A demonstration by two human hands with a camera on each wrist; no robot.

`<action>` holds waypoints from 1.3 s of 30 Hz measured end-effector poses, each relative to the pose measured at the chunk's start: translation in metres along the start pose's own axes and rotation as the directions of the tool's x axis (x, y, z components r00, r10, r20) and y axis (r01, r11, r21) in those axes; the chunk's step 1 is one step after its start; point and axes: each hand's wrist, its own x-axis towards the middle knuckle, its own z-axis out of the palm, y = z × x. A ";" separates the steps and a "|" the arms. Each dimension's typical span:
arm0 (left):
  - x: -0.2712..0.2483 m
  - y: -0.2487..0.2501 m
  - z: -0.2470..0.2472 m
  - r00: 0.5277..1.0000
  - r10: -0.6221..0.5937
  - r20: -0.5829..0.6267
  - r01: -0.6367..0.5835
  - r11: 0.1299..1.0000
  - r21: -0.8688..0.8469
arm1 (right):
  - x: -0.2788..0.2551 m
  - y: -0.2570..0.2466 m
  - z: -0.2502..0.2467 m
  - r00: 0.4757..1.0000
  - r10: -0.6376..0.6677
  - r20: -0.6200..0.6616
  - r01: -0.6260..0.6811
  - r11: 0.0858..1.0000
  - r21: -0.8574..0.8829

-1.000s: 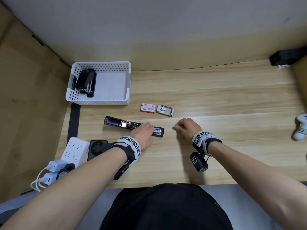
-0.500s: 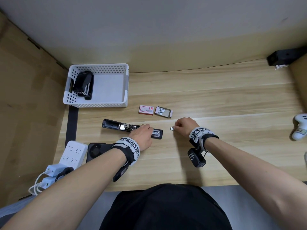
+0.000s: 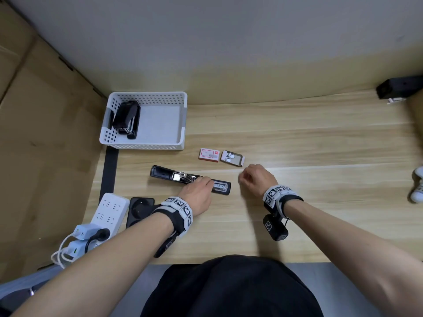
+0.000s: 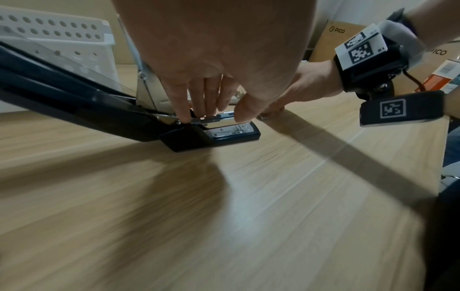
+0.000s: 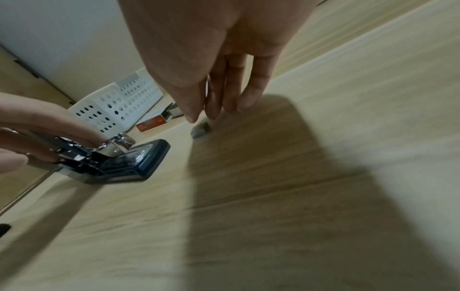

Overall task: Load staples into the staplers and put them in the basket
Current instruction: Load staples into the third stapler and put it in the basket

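Note:
A black stapler (image 3: 164, 176) lies swung open on the wooden table (image 3: 297, 156). My left hand (image 3: 201, 186) pinches its metal magazine (image 4: 214, 119) between thumb and fingers. To its right, my right hand (image 3: 251, 179) hangs with thumb and fingers pointing down. A small grey staple strip (image 5: 200, 130) lies on the table just under those fingertips (image 5: 191, 118), apart from them. A red staple box (image 3: 208, 154) and an open tray of staples (image 3: 232, 157) sit behind the hands. The white basket (image 3: 146, 95) at the back left holds another black stapler (image 3: 126, 120).
A white power strip (image 3: 109, 213) with plugs and a black socket block (image 3: 140, 209) lie at the table's left front. A white controller (image 3: 417, 188) sits at the right edge, a black device (image 3: 398, 86) at the far right. Cardboard walls the left side.
The staple strip that my right hand pinched just above the table now lies on the table under its fingertips. My left hand has kept its hold on the stapler.

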 end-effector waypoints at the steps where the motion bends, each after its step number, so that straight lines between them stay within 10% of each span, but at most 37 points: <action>1: -0.005 -0.001 0.001 1.000 0.019 -0.015 -0.019 1.000 0.014 | 0.000 -0.002 0.000 1.000 -0.011 0.016 0.011 1.000 -0.026; 39: -0.027 -0.005 0.009 0.992 0.026 0.121 -0.037 0.996 0.084 | -0.015 -0.032 0.004 0.987 -0.027 -0.157 0.052 0.986 0.156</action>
